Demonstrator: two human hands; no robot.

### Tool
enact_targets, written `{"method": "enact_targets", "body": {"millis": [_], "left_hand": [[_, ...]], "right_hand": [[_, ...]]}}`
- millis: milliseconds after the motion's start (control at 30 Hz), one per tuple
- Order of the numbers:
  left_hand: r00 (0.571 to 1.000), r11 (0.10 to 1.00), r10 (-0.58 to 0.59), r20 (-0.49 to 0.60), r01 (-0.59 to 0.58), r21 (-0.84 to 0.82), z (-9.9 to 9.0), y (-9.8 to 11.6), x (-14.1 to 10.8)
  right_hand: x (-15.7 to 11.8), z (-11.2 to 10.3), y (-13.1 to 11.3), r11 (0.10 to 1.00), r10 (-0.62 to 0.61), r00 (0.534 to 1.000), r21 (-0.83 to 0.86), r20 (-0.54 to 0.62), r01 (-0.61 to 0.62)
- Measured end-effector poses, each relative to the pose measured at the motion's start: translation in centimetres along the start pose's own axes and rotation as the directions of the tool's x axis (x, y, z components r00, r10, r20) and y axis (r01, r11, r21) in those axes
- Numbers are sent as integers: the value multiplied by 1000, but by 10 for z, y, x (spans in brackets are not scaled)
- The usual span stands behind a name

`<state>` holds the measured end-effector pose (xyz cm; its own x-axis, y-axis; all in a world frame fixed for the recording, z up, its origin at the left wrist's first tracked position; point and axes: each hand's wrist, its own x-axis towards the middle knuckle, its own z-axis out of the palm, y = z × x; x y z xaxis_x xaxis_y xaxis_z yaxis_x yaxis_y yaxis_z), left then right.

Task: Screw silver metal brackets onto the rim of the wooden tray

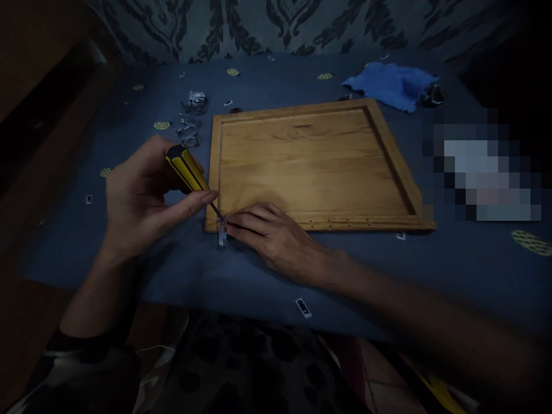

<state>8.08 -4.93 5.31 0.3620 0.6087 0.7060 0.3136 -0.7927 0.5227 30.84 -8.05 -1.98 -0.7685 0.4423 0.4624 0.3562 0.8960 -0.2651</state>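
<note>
At the wooden panel's (297,167) corner, left hand (140,201) grips screwdriver (188,169), best held square; right hand (284,242) touches metal fitting (222,237), pinch unclear.

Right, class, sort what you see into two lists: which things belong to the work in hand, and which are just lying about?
In the work:
- screwdriver, in the left hand
- metal fitting, at the right hand's fingertips
- wooden panel
- probably the loose metal pieces

Lying about:
- blue cloth
- dark shiny object beside it
</note>
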Motion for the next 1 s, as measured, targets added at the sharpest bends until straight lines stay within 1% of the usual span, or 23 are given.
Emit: {"method": "enact_targets", "body": {"millis": [67, 200, 400, 633, 800, 900, 1000], "left_hand": [[1000, 1000, -26, 4, 26, 7, -1, 2, 0], [999, 999, -21, 29, 20, 31, -4, 5, 1], [990, 999, 14, 139, -20, 42, -8, 7, -1], [986, 999, 28, 164, -31, 14, -10, 6, -1], [989, 998, -42, 144, 34, 55, -10, 7, -2], [983, 996, -85, 165, 85, 8, -10, 9, -3], [977, 993, -104, 186, 111, -28, -11, 9, -3]], "right_hand": [[0, 1, 0, 1000, -1, 1000, 5, -1, 1], [-1, 1, 1, 1000, -18, 1000, 4, -5, 18], [0, 2, 3, 1000, -20, 1000, 12, -16, 20], [-1, 2, 2, 1000, -18, 1000, 19, -12, 18], [-1, 1, 2, 1000, -8, 1000, 25, 9, 8], [-1, 1, 3, 1000, -21, 1000, 21, -7, 21], [-1, 1, 3, 1000, -22, 1000, 20, -10, 22]]}}
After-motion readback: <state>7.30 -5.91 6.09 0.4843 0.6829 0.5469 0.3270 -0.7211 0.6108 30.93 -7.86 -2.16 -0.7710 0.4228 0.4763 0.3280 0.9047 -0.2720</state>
